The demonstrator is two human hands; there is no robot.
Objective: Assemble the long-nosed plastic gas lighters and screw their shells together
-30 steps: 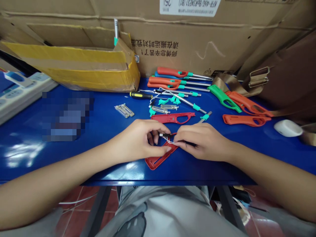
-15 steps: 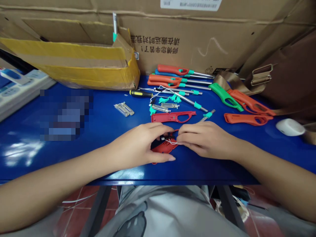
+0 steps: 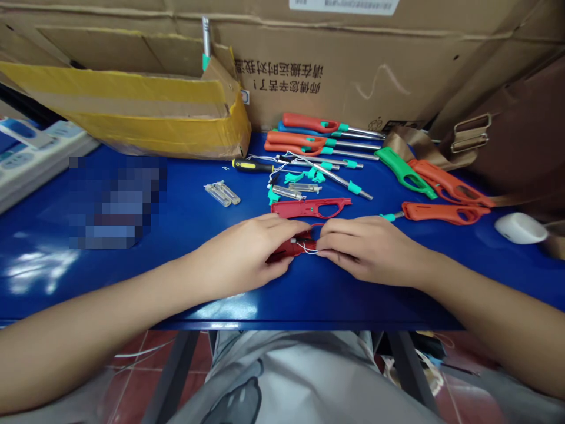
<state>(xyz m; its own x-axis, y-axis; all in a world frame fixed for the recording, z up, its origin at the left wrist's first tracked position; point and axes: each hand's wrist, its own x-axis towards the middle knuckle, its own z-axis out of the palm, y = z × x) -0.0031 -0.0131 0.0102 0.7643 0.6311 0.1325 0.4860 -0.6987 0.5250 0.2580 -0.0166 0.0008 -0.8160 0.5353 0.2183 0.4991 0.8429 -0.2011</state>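
My left hand [image 3: 247, 253] is closed over a red plastic lighter shell half [image 3: 289, 248] that lies on the blue table [image 3: 185, 224]. My right hand [image 3: 366, 247] pinches thin white wires [image 3: 309, 249] at the shell's right end, its fingers pressed together. The shell is mostly hidden under both hands. A second red shell half [image 3: 311, 208] lies just beyond my fingers.
Assembled red and orange lighters [image 3: 309, 138], a green shell [image 3: 404, 172] and orange shells [image 3: 441, 212] lie at the back right. A yellow-handled screwdriver [image 3: 252, 166], metal parts [image 3: 222, 194], a taped cardboard box [image 3: 145, 118], a power strip [image 3: 26, 159] and a white object [image 3: 519, 227] surround them.
My left hand has slid over the red shell and covered it; the shell has turned from pointing toward me to lying flatter under my fingers. My right hand stayed at the wires.
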